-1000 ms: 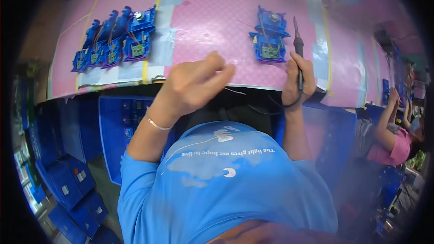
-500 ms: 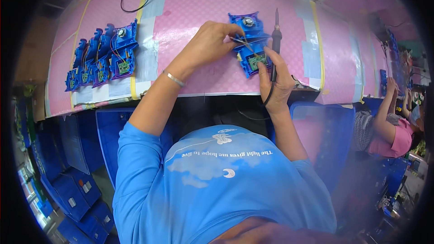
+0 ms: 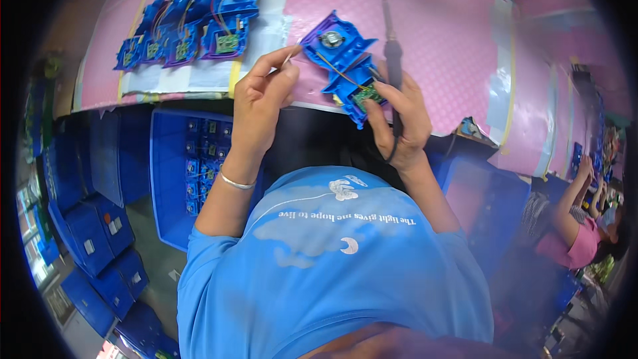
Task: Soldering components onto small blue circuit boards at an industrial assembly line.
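Observation:
My right hand grips the lower half of an opened blue plastic housing, thumb beside its green circuit board. Also in that hand is a soldering iron, its tip pointing away from me and blurred. A round silver speaker-like part sits in the housing's upper half, and thin wires run between the halves. My left hand is left of the housing, fingertips pinched on a thin silvery piece, too small to make out, close to the housing's corner.
Several similar opened blue housings stand in a row on the pink-covered table, at left. Below the edge, a blue crate holds more units. Another blue bin is at right. A co-worker sits far right.
My left hand has drawn back left, away from the wires. The housing has tilted and come nearer the table edge, still in my right hand with the iron. The view has shifted.

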`<action>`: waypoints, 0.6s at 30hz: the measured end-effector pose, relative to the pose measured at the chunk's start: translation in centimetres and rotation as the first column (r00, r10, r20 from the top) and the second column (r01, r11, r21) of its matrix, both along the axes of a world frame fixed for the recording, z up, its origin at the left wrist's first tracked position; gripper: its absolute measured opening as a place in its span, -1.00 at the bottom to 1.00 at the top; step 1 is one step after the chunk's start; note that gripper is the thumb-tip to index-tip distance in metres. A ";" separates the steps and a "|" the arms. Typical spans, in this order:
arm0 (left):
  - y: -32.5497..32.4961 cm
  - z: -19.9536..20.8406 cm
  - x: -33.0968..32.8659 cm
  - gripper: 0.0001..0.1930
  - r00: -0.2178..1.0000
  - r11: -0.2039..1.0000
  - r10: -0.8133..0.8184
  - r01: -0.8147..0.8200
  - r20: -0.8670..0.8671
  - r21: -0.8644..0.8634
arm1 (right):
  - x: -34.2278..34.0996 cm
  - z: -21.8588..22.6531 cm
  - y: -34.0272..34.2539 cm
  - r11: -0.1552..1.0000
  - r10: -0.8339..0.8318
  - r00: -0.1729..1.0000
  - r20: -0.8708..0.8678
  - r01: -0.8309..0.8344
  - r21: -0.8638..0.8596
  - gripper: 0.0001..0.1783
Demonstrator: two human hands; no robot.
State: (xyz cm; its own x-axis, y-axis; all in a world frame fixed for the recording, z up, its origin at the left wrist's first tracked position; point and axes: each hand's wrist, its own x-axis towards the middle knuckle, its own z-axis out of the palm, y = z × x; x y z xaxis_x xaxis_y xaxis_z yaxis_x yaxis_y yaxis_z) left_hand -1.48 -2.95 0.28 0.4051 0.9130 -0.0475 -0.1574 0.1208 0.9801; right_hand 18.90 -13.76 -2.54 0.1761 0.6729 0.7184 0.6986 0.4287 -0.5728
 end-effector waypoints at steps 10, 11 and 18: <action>1.1 -0.8 0.1 -0.70 0.983 0.941 0.138 -0.092 -0.122 0.327 | -0.4 3.5 -1.8 0.995 0.103 0.995 -0.005 -0.103 0.019 -0.74; 1.2 -0.8 0.4 -0.71 0.975 0.916 0.166 -0.098 -0.146 0.390 | -0.4 3.5 -1.8 0.994 0.104 0.995 -0.002 -0.104 0.015 -0.74; 1.2 -1.3 1.5 -0.72 0.949 0.808 0.244 -0.085 -0.199 0.583 | 0.0 4.1 -2.5 0.975 0.223 0.975 0.013 -0.223 0.017 -0.67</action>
State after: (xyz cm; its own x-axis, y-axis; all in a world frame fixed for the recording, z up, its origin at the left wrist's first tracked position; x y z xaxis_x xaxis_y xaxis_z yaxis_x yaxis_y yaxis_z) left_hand -0.03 -1.77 -0.98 0.2925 0.8618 0.4145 0.1373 -0.4668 0.8736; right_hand 18.92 -16.22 1.61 0.0153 0.6813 0.7318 0.5900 0.5847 -0.5567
